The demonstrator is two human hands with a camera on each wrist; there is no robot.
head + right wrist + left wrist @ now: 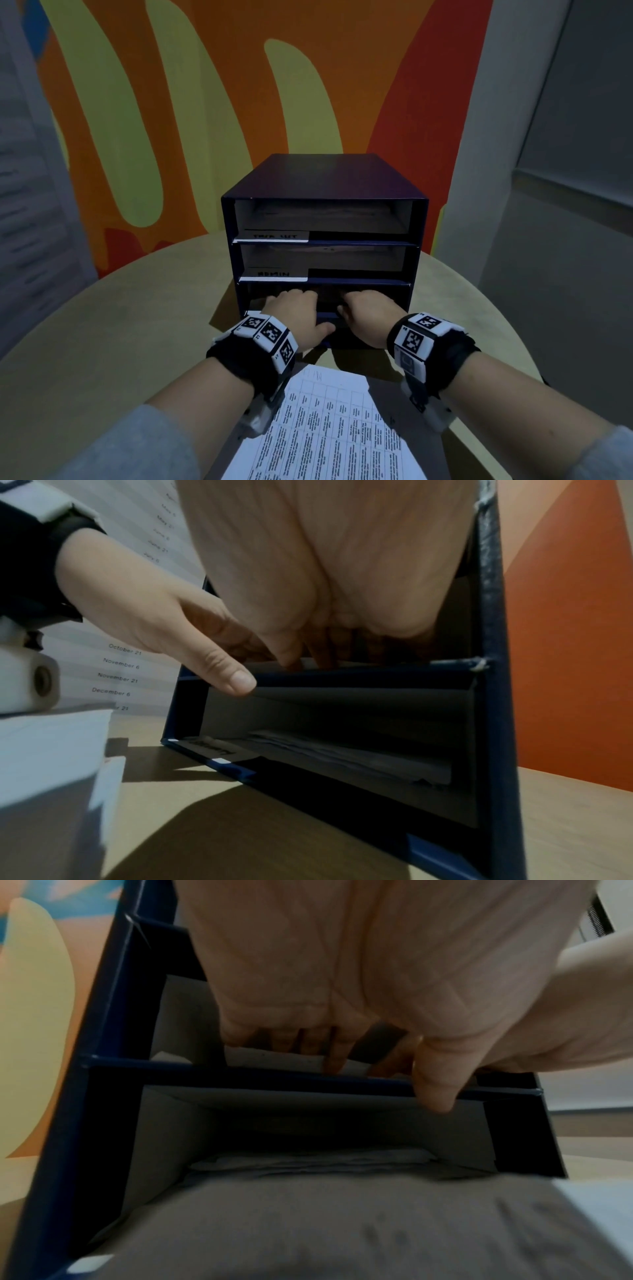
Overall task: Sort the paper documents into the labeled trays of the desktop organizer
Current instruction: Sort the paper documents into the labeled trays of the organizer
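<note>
A dark blue desktop organizer (322,178) with stacked, labeled trays stands on the round table. My left hand (294,308) and right hand (371,308) reach side by side into the third tray from the top. In the left wrist view the left fingers (335,1053) lie on a white sheet (274,1060) inside that tray, with the thumb hanging over the shelf's front edge. The right hand's fingers (325,653) also reach into the tray; their tips are hidden. Several papers (342,756) lie in the bottom tray. A stack of printed documents (325,428) rests between my forearms.
The beige round table (137,325) extends left and right of the organizer. White label strips (277,236) mark the upper trays, which hold papers. A colourful wall stands just behind the organizer. A printed list of dates (120,664) shows at the left.
</note>
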